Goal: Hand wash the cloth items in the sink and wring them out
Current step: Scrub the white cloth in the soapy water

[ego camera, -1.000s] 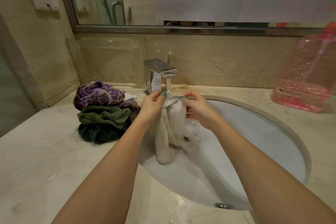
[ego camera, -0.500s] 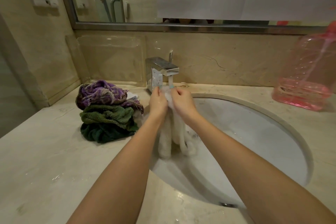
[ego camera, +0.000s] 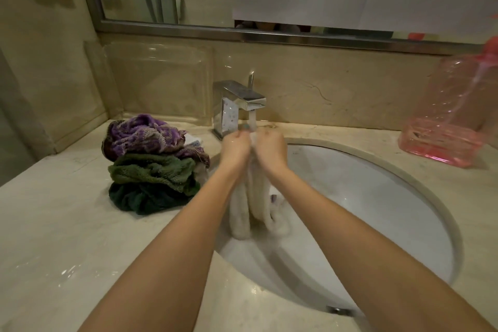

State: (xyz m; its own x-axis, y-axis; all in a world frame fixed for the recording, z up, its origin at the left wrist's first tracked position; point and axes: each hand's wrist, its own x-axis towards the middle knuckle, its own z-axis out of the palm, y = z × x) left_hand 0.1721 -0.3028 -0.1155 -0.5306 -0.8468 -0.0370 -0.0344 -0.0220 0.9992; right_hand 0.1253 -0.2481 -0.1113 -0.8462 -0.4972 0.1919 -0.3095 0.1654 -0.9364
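- sink [ego camera: 363, 210]: one white cloth [ego camera: 254, 197] hangs into the basin.
- left hand [ego camera: 235, 147], right hand [ego camera: 270, 147]: fingers curled tight on the cloth's top, under the running tap [ego camera: 237, 101].
- surface [ego camera: 54, 224], left: cloth stack [ego camera: 151, 170], three: purple, green, dark green; tag [ego camera: 195, 142] unreadable.
- one pink bottle [ego camera: 452, 116], right.

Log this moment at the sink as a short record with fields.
left hand: grips the top of the white cloth under the faucet
right hand: grips the same cloth, close beside the left hand
white cloth: hangs from both hands down into the sink
faucet: running; the stream falls between the hands
pile: purple cloth on top, green cloth under it, dark green cloth at the bottom, on the counter left of the sink
pink container: on the counter, right of the sink
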